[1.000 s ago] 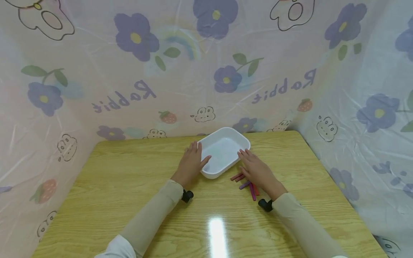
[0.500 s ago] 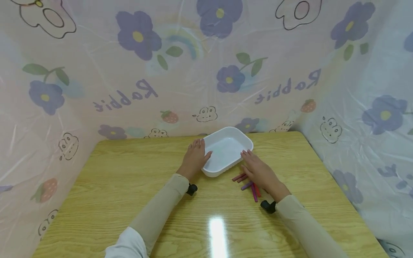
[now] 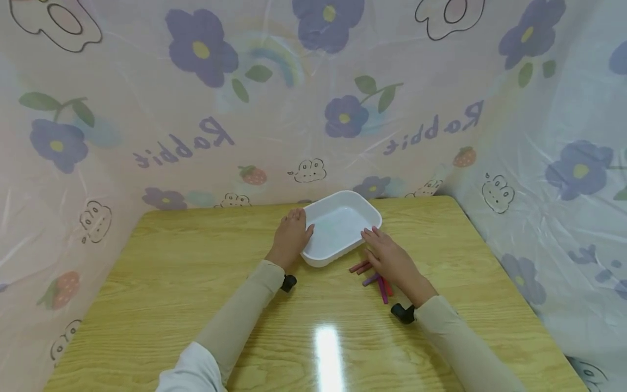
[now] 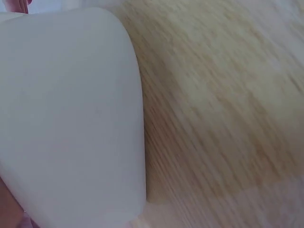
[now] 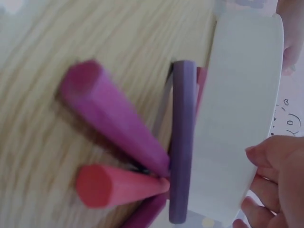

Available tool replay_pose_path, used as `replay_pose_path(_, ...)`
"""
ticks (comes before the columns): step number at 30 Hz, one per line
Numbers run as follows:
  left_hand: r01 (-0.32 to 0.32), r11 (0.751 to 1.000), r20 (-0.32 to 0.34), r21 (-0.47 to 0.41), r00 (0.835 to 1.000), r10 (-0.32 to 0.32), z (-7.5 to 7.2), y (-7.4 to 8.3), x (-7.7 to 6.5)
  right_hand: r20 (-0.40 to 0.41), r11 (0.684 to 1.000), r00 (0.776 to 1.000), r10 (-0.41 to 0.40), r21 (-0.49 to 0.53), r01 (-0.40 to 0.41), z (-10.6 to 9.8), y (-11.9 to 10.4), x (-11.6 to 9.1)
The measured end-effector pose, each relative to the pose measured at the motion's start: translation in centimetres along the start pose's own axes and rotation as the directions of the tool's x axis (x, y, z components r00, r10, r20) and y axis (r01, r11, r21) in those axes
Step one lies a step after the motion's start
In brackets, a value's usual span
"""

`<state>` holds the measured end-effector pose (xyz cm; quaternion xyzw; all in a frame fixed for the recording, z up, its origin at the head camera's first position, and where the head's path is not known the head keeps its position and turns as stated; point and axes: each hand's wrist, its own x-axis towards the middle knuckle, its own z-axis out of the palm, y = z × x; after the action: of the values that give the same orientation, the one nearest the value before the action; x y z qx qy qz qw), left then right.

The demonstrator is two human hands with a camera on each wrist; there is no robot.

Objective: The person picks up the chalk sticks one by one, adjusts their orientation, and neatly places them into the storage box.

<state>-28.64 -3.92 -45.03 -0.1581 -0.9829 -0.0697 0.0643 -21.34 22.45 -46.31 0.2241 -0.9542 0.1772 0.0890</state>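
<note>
A white rectangular tray (image 3: 338, 235) with rounded corners stands at the back middle of the table. My left hand (image 3: 289, 235) grips its left rim, the thumb toward the inside. In the left wrist view the tray's outer wall (image 4: 76, 114) hides most of that hand. With thumb and bent fingers, my right hand (image 3: 392, 261) holds the tray's right near rim; the right wrist view shows the thumb (image 5: 266, 151) at the edge. Below this hand lie several hexagonal, crayon-like sticks: a purple one (image 5: 183, 142), a magenta one (image 5: 114, 116) and a red one (image 5: 114, 185) among them.
The wood-grain table (image 3: 196, 283) ends at the back against a flower-printed curtain (image 3: 274, 120), which also hangs along both sides. Black wrist cameras show below the hands, the left one (image 3: 289, 283) and the right one (image 3: 404, 313).
My left hand has shifted slightly, its fingers now more bent over the tray's left rim. The right hand and the sticks have stayed put; the head view has moved a little.
</note>
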Motion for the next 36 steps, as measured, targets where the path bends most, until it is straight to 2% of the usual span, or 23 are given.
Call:
replay_pose_path(7,-0.010,0.999,-0.004,0.032,1.000,0.010,-0.6,-0.4,0.3,-0.020,1.000,1.000,-0.002,-0.017,0.001,0.3,-0.7,-0.2)
replay_pose_path(16,0.012,1.000,0.026,0.003,1.000,-0.012,-1.0,-1.4,0.3,-0.051,0.999,0.998,-0.028,-0.030,0.027,0.6,-1.7,-0.2)
replay_pose_path(25,0.058,0.996,0.046,-0.074,0.997,-0.055,-1.0,-2.8,-0.5,-0.008,0.999,1.000,-0.017,-0.031,0.017,1.3,-3.3,-0.3)
replay_pose_path(32,-0.001,1.000,-0.041,-0.014,0.999,0.000,-0.6,-3.1,-1.4,-0.027,0.998,0.999,-0.040,-0.055,0.039,1.9,-4.2,-0.6)
replay_pose_path(36,-0.015,1.000,-0.051,0.002,0.999,0.015,-0.5,-3.1,-1.5,-0.052,0.997,0.997,-0.049,-0.056,0.046,2.1,-4.5,-1.1)
